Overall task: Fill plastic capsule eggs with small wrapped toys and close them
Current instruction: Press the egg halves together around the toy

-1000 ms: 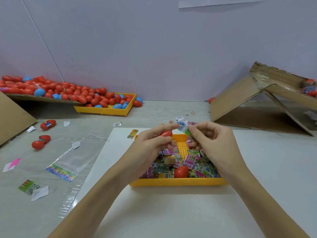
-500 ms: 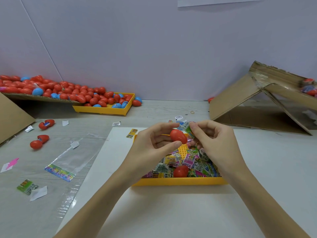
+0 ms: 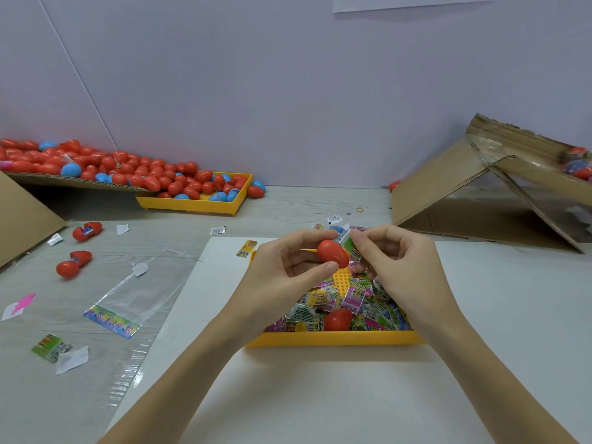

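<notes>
My left hand (image 3: pixel 288 270) pinches a red capsule egg (image 3: pixel 333 254) between thumb and fingers, above the yellow tray (image 3: pixel 333 338). My right hand (image 3: pixel 400 261) holds a small green wrapped toy (image 3: pixel 350 243) right beside the egg, touching it. The tray holds several wrapped toys (image 3: pixel 352 299) and another red egg (image 3: pixel 338 319). Whether the held egg is open is hidden by my fingers.
A second yellow tray (image 3: pixel 192 205) and a cardboard ramp at the far left hold several red and blue eggs (image 3: pixel 128 171). Two open red eggs (image 3: pixel 87 231) (image 3: pixel 73 263), a clear bag (image 3: pixel 128 302) and scraps lie at left. A folded cardboard box (image 3: pixel 480 193) stands at right.
My left hand turned the red egg up into view and lifted it slightly. The right hand stays close with the green toy against the egg.
</notes>
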Tool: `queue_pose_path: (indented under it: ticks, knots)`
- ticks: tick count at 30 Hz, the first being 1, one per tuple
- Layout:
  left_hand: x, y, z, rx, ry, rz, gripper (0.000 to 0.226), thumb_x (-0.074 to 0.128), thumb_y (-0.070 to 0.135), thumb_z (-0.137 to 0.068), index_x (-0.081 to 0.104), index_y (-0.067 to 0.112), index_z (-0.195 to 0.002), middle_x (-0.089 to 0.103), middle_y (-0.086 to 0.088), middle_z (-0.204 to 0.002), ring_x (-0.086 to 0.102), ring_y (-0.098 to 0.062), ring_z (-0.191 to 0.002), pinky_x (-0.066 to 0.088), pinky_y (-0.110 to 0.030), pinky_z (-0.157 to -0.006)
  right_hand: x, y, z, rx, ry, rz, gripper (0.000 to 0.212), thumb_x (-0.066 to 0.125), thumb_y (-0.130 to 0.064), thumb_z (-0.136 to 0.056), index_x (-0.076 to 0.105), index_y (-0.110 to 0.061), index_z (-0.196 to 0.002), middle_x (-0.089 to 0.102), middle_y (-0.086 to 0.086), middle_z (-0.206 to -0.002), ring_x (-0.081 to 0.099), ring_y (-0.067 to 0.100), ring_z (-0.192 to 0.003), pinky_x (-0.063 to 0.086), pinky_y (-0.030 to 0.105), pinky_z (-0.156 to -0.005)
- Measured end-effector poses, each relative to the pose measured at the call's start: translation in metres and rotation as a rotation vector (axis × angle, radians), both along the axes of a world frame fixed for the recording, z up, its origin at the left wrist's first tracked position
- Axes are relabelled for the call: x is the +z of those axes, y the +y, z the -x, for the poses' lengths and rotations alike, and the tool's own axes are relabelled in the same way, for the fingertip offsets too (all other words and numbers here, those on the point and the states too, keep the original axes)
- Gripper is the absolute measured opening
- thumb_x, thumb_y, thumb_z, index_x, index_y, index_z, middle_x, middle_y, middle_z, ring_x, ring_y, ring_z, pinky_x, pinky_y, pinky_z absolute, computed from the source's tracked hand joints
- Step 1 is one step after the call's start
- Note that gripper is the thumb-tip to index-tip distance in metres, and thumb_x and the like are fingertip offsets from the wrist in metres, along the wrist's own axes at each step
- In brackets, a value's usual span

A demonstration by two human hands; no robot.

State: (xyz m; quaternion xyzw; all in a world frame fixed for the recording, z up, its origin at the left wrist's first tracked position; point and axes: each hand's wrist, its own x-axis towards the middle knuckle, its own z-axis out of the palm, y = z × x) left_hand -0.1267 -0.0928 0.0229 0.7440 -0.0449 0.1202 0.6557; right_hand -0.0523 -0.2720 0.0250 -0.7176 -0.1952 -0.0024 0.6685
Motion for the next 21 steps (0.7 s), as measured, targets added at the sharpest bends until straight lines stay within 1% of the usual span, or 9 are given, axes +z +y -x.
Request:
queue_pose_path:
  ticks: [3,7,12,15,21]
  knots:
    - [-0.0005,0.0000,-0.0004,0.006,0.004,-0.005,0.041,0.078,0.011,-0.089,0.070,0.022,-0.128,0.078,0.001,-0.111,0.074,-0.015,-0.106,0.058,-0.022,-0.089,0.0021,0.0008,0.0027,0.017,-0.002,0.001,0.029,0.071,-0.046,-0.084,0.077,-0.018,-0.090,0.076,-0.001,-0.072,0.071,0.009,-0.060,0.050,0.013,-0.056]
    - [-0.0003,0.0005,0.0001,0.000,0.009,-0.019,0.042,0.078,0.010,-0.090,0.070,0.022,-0.129,0.078,0.002,-0.111,0.074,-0.014,-0.105,0.058,-0.021,-0.089,0.0012,0.0007,0.0018,0.000,0.010,0.021,0.021,0.071,-0.039,-0.092,0.077,-0.019,-0.093,0.078,-0.002,-0.078,0.075,0.014,-0.067,0.055,0.016,-0.059]
    - [-0.0009,0.0001,0.0001,0.003,0.020,-0.039,0.044,0.078,0.011,-0.090,0.069,0.021,-0.131,0.077,0.001,-0.113,0.074,-0.015,-0.106,0.059,-0.026,-0.092,0.0007,0.0009,0.0019,-0.022,0.020,0.027,0.019,0.071,-0.038,-0.094,0.077,-0.020,-0.092,0.078,-0.002,-0.078,0.075,0.014,-0.068,0.053,0.015,-0.058]
    - [-0.0010,0.0002,0.0001,0.006,0.020,-0.046,0.045,0.078,0.011,-0.089,0.069,0.022,-0.131,0.077,0.001,-0.113,0.074,-0.015,-0.106,0.059,-0.026,-0.092,0.0008,0.0011,0.0020,-0.026,0.020,0.033,0.020,0.070,-0.039,-0.094,0.077,-0.020,-0.092,0.078,-0.002,-0.078,0.074,0.014,-0.067,0.053,0.015,-0.058]
    - [-0.0015,0.0000,0.0002,0.002,0.028,-0.044,0.045,0.079,0.010,-0.089,0.069,0.021,-0.132,0.077,0.001,-0.113,0.074,-0.015,-0.105,0.059,-0.027,-0.093,0.0006,0.0014,0.0022,-0.046,0.015,0.042,0.028,0.069,-0.044,-0.094,0.076,-0.019,-0.084,0.076,0.001,-0.072,0.073,0.015,-0.066,0.055,0.017,-0.060]
